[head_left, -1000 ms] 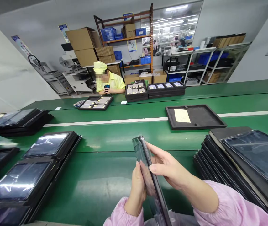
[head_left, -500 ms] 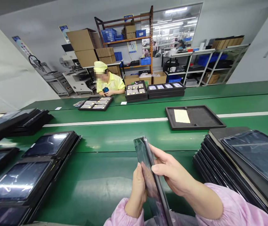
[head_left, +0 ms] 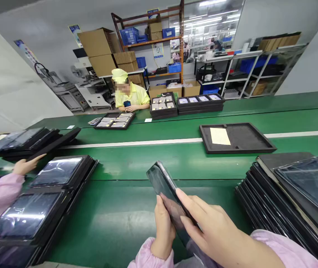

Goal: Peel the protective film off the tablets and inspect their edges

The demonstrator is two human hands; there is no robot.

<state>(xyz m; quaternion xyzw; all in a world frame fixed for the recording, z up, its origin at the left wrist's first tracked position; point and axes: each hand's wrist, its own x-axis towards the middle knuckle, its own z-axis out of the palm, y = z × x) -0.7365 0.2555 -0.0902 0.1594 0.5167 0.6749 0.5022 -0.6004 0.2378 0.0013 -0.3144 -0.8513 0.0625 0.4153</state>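
A dark, glossy tablet (head_left: 172,208) stands tilted on edge between my hands, above the near part of the green bench. My left hand (head_left: 164,227) grips its screen side, thumb up along the glass. My right hand (head_left: 206,219) is closed on the opposite long edge, fingers lying along the frame. The tablet's lower end runs down towards my lap and is partly hidden by my right hand. To the right of my hands rises a stack of black trays (head_left: 270,208) with another tablet (head_left: 312,182) on top.
Tablets in black trays (head_left: 25,214) lie at left. A co-worker's hand (head_left: 26,165) holds a black tray (head_left: 55,143) there. A foam tray (head_left: 248,136) with a yellow sheet (head_left: 220,136) lies on the green bench (head_left: 114,212). Opposite, a person in yellow (head_left: 133,96) sits behind small-part trays.
The tablet's top has tilted to the left, and my right hand has slid lower along its edge. A co-worker's pink-sleeved arm has come in at left, with a black tray in its hand.
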